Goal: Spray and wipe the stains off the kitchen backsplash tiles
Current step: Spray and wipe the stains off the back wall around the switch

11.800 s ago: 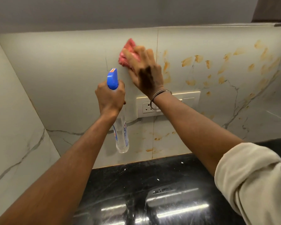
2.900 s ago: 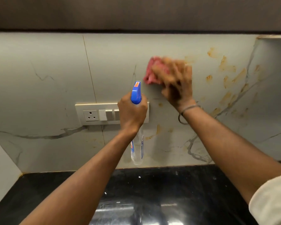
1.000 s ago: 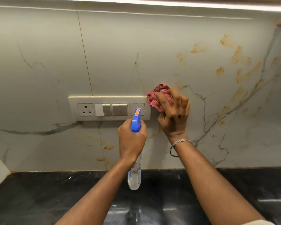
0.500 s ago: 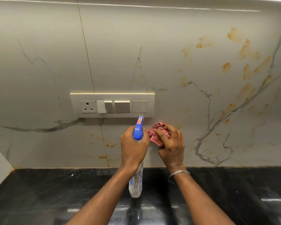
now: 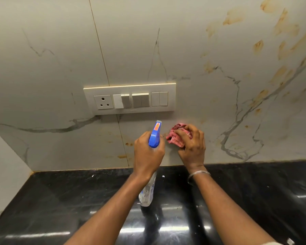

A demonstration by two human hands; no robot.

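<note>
My right hand (image 5: 193,145) is below the right end of the switch panel (image 5: 130,99), with its fingers (image 5: 190,129) curled over a bunched pink cloth (image 5: 175,137) and holding it against the tiles (image 5: 51,68). The cloth sticks out from under my fingertips on the side nearer the panel's middle. A thin metal bangle (image 5: 199,174) sits on that wrist, lower down from the panel, over the back edge of the counter (image 5: 60,200). My left hand (image 5: 147,154) is just beside the right one, below the panel's right half, and its fingers are wrapped tight around the neck of a spray bottle (image 5: 154,137). The blue spray head rises above my knuckles and points up toward the panel's underside, close to the cloth but not touching it. The clear body of the bottle hangs down past my wrist above the glossy black counter; I cannot tell whether its base touches the counter. Orange-brown stains (image 5: 288,29) spread over the tiles well above and to the right of the panel, and a few smaller ones lie below the panel, left of the bottle. A three-pin socket (image 5: 103,102) fills the panel's left end, with rocker switches along the rest of it.
</note>
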